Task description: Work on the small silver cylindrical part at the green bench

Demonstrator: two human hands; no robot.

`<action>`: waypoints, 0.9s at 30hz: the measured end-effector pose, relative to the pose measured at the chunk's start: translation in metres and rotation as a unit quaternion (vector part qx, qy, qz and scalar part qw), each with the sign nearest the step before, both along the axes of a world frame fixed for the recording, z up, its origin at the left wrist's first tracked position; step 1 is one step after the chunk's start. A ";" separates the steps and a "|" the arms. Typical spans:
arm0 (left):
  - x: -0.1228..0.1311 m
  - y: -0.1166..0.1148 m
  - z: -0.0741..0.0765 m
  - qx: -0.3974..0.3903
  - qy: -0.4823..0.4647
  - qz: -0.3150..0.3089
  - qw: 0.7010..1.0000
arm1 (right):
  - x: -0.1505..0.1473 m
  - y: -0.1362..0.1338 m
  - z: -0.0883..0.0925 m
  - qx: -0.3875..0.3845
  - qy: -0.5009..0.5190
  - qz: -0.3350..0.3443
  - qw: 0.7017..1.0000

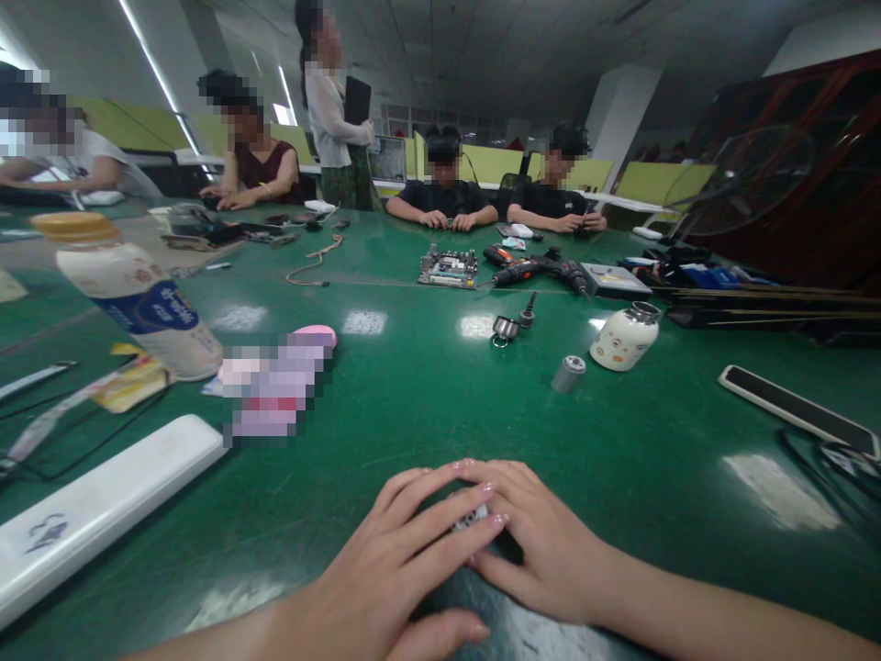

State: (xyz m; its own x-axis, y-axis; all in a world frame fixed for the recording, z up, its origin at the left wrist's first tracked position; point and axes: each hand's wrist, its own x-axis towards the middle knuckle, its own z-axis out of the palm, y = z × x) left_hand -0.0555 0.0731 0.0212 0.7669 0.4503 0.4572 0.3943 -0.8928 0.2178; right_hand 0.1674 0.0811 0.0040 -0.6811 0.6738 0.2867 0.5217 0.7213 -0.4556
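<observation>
Head view gives me the two bare hands low in the frame, over a glossy green tabletop [385, 404]. From my remote seat I see the left hand [399, 551] with its fingers loosely spread and slightly bent, their tips reaching over the fingers of the right hand [551, 542]. The right hand is curved, its thumb apart from its fingers. Between them, just under the left fingertips, I make out a small whitish piece with dark markings [471, 520]; most of it is covered, so I cannot tell what it is, or whether either hand grips it or merely touches it.

Beyond the right hand I have a short silver metal cylinder [569, 375] and, just beside it, an open-mouthed white flask with small printed figures [623, 338]. Farther off lie a silver metal fitting with a ring [505, 330], a bare green circuit board [447, 268] and black-and-orange power drills [519, 268]. To my left are a long white plastic bar [110, 514] and a pale bottle with a yellow-orange cap and blue label [148, 308]. Several people are across the table.
</observation>
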 end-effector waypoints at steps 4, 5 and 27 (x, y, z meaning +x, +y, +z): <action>0.001 0.000 -0.001 0.002 0.014 0.002 1.000 | -0.001 0.000 0.001 0.000 0.004 0.002 1.000; 0.001 0.000 -0.001 0.002 0.015 0.003 1.000 | -0.001 0.000 0.001 0.000 0.006 0.001 1.000; -0.004 -0.001 0.000 0.099 -0.014 0.028 0.995 | 0.002 0.002 -0.002 -0.008 -0.004 0.014 1.000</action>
